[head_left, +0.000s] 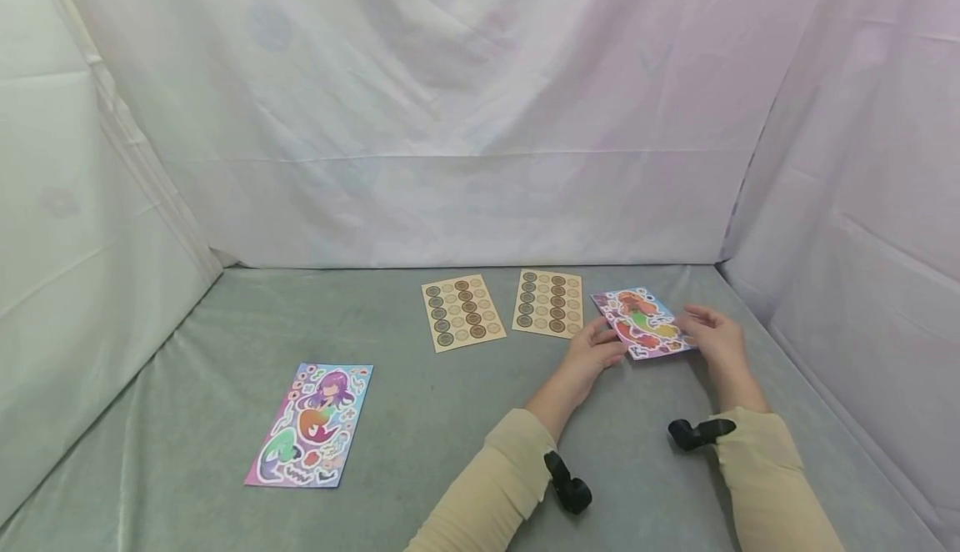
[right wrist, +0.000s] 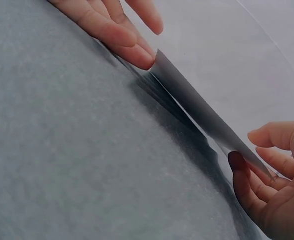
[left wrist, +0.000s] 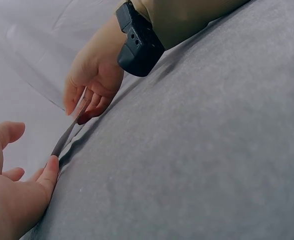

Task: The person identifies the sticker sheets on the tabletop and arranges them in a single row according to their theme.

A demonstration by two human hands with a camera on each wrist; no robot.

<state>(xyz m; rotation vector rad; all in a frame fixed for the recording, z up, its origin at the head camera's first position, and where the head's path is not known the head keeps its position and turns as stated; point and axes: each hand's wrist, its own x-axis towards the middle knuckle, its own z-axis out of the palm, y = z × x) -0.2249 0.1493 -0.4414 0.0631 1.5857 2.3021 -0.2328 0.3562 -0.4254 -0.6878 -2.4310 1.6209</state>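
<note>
A mermaid sticker sheet (head_left: 637,323) with a pink and blue border is tilted between the two hands at the back right of the table. My right hand (head_left: 716,339) holds its right side, with fingers beneath and the thumb over the edge. At the near left edge, my left hand (head_left: 588,360) touches the sheet with its fingertips; its thumb stands apart in the left wrist view. From the right wrist view, the grey underside of the sheet (right wrist: 201,115) shows, raised off the cloth along part of its length.
Two tan sheets of round stickers, a left one (head_left: 463,313) and a right one (head_left: 548,303), lie at the back. Another mermaid sticker sheet (head_left: 311,425) rests at the front left. White curtains (head_left: 450,210) bound the grey cloth-covered table (head_left: 420,444).
</note>
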